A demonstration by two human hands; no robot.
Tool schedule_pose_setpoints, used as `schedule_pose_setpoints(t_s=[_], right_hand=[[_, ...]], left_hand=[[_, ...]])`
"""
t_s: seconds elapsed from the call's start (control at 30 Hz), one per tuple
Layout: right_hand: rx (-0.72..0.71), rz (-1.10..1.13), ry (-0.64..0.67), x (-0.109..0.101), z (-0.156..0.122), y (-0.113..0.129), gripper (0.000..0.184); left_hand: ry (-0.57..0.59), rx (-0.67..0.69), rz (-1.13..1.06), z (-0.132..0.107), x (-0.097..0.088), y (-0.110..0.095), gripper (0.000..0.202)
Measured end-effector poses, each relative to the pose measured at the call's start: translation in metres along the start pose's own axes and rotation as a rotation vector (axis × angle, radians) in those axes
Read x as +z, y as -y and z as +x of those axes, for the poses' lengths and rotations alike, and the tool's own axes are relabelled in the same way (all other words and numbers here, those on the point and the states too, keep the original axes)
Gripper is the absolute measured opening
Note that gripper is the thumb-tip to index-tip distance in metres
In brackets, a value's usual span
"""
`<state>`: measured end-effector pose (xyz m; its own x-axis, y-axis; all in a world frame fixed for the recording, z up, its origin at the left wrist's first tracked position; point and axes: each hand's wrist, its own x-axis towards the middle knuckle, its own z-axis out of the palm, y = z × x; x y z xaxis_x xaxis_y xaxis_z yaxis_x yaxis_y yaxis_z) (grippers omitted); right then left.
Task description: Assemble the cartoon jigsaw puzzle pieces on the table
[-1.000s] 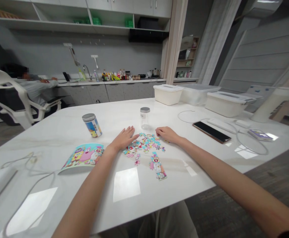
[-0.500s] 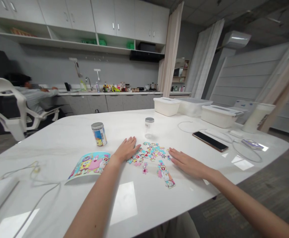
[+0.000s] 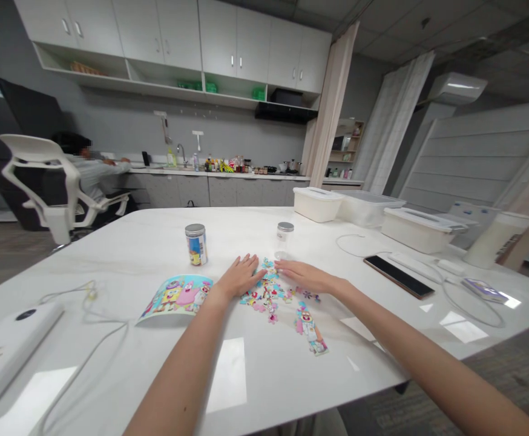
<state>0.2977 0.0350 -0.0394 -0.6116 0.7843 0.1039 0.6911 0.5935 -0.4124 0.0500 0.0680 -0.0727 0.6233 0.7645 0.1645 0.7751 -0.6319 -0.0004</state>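
Observation:
A heap of small colourful puzzle pieces [image 3: 271, 293] lies on the white table [image 3: 264, 375]. My left hand [image 3: 241, 276] rests flat on the heap's left side, fingers stretched out. My right hand [image 3: 304, 276] lies flat over its far right part, fingers extended and nearly meeting the left fingertips. A joined strip of pieces [image 3: 310, 327] lies nearer to me. A cartoon picture sheet [image 3: 177, 297] lies left of my left hand. Behind stand a printed jar [image 3: 196, 244] and a clear empty jar [image 3: 285, 239], both with grey lids.
A black phone [image 3: 397, 276], white cables [image 3: 450, 284] and white lidded bins [image 3: 421, 229] occupy the table's right side. A white device [image 3: 5, 345] with a cord sits at the near left. A person sits in a white chair [image 3: 46, 188] at the far left by the counter.
My right hand swung out to the right of the pieces, then came back in over the heap towards the left hand. The left hand stayed put. The camera tilted up.

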Motion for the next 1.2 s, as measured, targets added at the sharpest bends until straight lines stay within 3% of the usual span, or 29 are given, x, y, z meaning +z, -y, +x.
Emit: schedule_pose_setpoints(t_s=[0.1,0.23,0.5,0.87,1.03,1.2], right_hand=[[-0.105,-0.101,-0.256,-0.011,0.018,-0.008,0.045],[-0.091,-0.146,-0.319,-0.009,0.026,-0.023,0.038],[-0.033,-0.015,-0.254,0.009,0.016,-0.034,0.037],[-0.047,0.052,-0.128,0.009,0.015,-0.016,0.041],[-0.087,0.026,-0.153,0.011,0.016,-0.020,0.044],[-0.006,-0.011,-0.184,0.010,0.017,-0.022,0.039]], left_hand=[[-0.016,0.003,-0.022,0.000,-0.001,-0.001,0.062],[-0.042,0.038,-0.034,0.003,-0.001,-0.003,0.058],[0.019,0.133,-0.068,0.020,0.001,-0.005,0.057],[-0.004,0.108,-0.077,0.006,0.000,-0.008,0.055],[-0.032,0.103,-0.071,0.006,-0.001,-0.010,0.055],[-0.033,0.098,-0.069,0.005,-0.002,-0.010,0.054]])
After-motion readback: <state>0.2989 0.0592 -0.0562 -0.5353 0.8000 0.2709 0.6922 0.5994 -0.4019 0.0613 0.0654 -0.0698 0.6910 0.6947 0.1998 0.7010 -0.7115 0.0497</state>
